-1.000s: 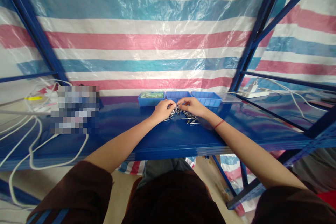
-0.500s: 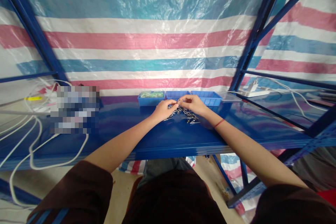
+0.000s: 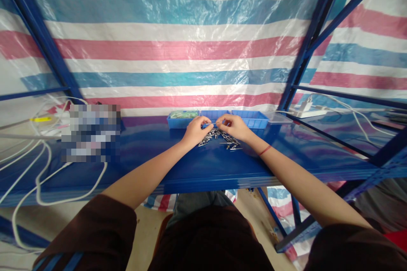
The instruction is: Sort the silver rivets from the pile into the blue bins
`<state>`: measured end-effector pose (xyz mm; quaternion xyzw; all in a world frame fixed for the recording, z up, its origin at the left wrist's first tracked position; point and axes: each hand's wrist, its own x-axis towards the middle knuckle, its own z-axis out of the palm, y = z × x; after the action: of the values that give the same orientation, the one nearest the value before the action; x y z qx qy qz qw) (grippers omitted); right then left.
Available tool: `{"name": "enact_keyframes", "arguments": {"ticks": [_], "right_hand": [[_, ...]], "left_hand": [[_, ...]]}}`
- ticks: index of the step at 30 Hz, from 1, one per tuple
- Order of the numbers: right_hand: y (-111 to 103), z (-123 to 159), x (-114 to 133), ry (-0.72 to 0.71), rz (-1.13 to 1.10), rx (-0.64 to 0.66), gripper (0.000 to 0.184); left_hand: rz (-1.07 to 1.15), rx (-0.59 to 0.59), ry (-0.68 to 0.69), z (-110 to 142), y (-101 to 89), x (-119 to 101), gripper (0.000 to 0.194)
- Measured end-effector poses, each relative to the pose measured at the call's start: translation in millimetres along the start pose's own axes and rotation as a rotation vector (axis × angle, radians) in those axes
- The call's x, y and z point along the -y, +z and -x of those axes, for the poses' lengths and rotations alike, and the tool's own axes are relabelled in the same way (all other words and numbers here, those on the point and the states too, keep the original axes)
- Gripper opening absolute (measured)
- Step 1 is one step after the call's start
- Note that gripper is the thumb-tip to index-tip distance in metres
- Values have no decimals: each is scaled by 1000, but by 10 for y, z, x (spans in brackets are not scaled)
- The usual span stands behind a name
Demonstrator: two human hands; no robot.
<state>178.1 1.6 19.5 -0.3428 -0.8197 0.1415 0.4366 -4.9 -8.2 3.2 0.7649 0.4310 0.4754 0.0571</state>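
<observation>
Head camera view: a thin, pale, straight metal rod (image 3: 213,124) lies between the fingertips of the left hand (image 3: 196,131) and those of the right hand (image 3: 234,128), raised above the table (image 3: 203,165), which is blue, smooth and glossy. Its bare middle shows in the narrow gap between the two hands. The left fingers are clamped on the rod, thumb below and index finger above, around its left part. The right thumb and index finger are bent close together at its right end; whether they pinch it or only touch it I cannot tell.

The rod's long axis runs left to right, almost level and across the person's front, with one end toward each hand. Which end is the thicker is too small to make out.

Just beneath the fingers lies a loose heap of silver and dark metal pins (image 3: 227,139). Those on the left slant up toward the right, those on the right slope down toward the right, and a few at the near right edge lie nearly crosswise.

Behind the hands stand three blue plastic bins in a row: the left bin (image 3: 178,123) with pale green contents, the middle bin (image 3: 216,113) partly hidden by the hands, and the right bin (image 3: 259,123).
</observation>
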Motion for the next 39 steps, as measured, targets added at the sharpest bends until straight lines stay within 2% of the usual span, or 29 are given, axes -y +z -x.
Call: {"name": "enact_keyframes", "arguments": {"ticks": [3,5,7,9,12,14,16,21,24,28,30,32,34,37,39], "right_hand": [[25,-3,-29,24,19,85,17],[38,-14,-44,136,-94,102,17],[23,-31,-58,305,-268,3,16],[-33,-50,-79,475,-449,-194,13],[-172,-71,-125,701,-645,-453,8],[-257,-76,-156,818,-713,-498,10],[-301,-76,-171,864,-748,-478,16],[-230,-72,-135,778,-758,-341,22],[-161,-69,-114,743,-708,-265,23],[-130,-64,-133,688,-526,-193,26],[-135,-61,-151,574,-244,-134,25],[-145,-53,-170,387,111,-40,22],[-150,-38,-192,232,370,65,19],[-141,-9,-233,180,507,193,17],[-125,9,-258,178,530,254,17]], "left_hand": [[-12,-15,15,1,-3,-10,11],[-22,-7,11,6,2,-7,16],[-46,16,3,15,9,5,27],[-78,69,17,25,11,17,34],[-116,216,114,43,-2,-3,27],[-127,324,212,60,-17,-52,25],[-140,418,316,86,-30,-124,28],[-208,607,560,172,-28,-300,36],[-259,667,603,198,-11,-348,36],[-329,618,509,185,18,-317,33],[-347,563,468,167,22,-274,30],[-365,518,427,147,9,-228,27],[-378,475,382,133,-18,-192,24],[-410,385,253,139,-58,-161,24],[-435,361,114,158,-66,-146,36]]}}
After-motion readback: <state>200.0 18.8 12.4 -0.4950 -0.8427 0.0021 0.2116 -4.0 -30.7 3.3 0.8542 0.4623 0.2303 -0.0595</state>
